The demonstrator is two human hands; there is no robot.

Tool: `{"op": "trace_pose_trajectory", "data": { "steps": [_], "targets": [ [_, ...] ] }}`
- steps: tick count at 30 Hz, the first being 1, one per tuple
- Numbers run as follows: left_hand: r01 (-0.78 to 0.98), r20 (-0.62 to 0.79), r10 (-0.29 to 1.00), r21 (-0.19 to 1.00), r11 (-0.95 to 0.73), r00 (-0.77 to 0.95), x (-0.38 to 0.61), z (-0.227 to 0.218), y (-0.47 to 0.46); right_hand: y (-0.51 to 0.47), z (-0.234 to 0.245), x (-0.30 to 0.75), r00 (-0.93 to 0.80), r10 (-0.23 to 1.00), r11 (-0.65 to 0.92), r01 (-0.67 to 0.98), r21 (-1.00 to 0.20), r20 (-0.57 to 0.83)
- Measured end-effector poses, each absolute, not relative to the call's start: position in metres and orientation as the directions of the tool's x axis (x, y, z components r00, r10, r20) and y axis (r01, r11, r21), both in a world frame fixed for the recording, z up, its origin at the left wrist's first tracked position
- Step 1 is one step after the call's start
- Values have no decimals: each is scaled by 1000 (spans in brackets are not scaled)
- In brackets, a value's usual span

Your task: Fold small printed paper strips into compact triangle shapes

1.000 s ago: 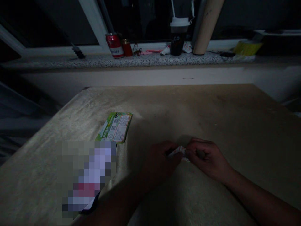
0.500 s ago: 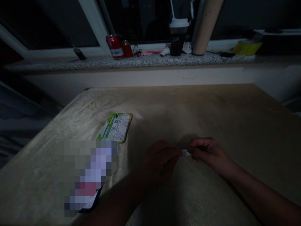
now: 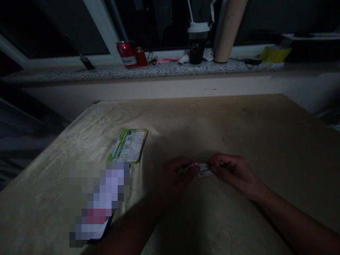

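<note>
Between my two hands is a small, light printed piece [image 3: 203, 171], which looks like paper or a small packet; its exact kind is too dim to tell. My left hand [image 3: 176, 175] pinches its left part, with the thumb lying over the printed face. At the other end, my right hand [image 3: 233, 173] grips the right edge between thumb and fingers. Both hands are just over the table, near its middle. To their left lies a flat green-and-white printed packet [image 3: 130, 146], touched by neither hand.
A phone [image 3: 102, 202] with a blurred-out screen lies at the left on the table [image 3: 239, 124]. Along the stone windowsill [image 3: 106, 74] stand a red can [image 3: 127, 55], a smaller red container [image 3: 141, 56], a lidded dark cup [image 3: 197, 44], a cardboard tube [image 3: 230, 32] and a yellow object [image 3: 275, 54].
More of the light printed piece now shows between my hands. My left thumb has shifted onto its face, and the right hand has moved slightly left. The whole view has shifted a little.
</note>
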State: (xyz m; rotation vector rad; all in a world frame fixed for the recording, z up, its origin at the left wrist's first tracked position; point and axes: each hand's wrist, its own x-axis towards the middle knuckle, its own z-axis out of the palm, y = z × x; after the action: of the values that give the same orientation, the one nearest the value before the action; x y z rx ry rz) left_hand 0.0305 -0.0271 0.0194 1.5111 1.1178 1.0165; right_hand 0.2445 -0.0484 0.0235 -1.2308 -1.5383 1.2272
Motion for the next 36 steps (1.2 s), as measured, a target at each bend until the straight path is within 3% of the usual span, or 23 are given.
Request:
{"op": "trace_pose_trajectory", "data": {
  "steps": [3, 8, 15, 23, 30, 36],
  "targets": [
    [77, -32, 964, 997, 12, 262, 32, 19, -27, -48, 23, 242, -225, 974, 28, 219, -975, -23],
    [41, -92, 957, 996, 84, 276, 32, 19, -25, -47, 21, 243, -217, 973, -25, 223, -975, -75],
    [-24, -260, 902, 958, 286, 345, 31, 19, -21, -49, 24, 243, -214, 975, -1, 247, -969, -56],
    [-77, -267, 897, 947, 313, 352, 33, 23, -21, -51, 24, 245, -221, 970, -50, 220, -974, -99],
    [-110, -254, 842, 933, 344, 475, 35, 12, -19, -52, 24, 239, -245, 968, 109, 235, -966, 49],
    [-45, -288, 780, 926, 374, 556, 36, 9, -22, -52, 22, 237, -283, 955, 176, 290, -941, 91]
  ]
}}
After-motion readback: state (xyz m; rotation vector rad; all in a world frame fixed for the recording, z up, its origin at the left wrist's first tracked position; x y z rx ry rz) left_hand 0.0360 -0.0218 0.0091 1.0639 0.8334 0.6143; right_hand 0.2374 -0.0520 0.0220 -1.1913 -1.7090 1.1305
